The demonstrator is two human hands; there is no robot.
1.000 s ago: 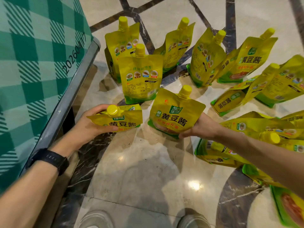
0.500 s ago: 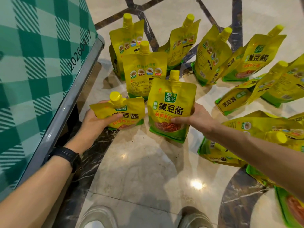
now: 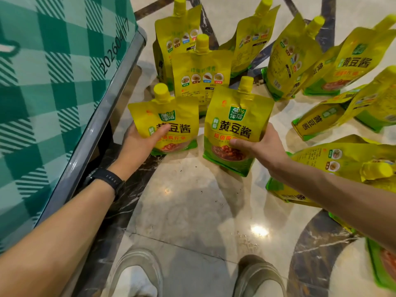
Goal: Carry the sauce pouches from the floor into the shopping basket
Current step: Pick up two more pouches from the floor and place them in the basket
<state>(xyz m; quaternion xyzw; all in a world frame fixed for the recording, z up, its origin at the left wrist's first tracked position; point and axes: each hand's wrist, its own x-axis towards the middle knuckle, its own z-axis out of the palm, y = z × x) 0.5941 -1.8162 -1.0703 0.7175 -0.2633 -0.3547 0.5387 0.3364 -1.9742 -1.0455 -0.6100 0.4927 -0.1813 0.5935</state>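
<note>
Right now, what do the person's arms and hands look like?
The left forearm and right forearm are bare, no sleeves in view. Neither left hand nor right hand shows gloves or rings. A black band, like a watch, circles the left wrist; the right wrist is bare.

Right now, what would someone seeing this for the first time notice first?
At centre, the left hand grips the left yellow pouch, the right hand the right yellow pouch. More pouches crowd the marble floor behind and to the right; a green checked cloth fills the left.
</note>
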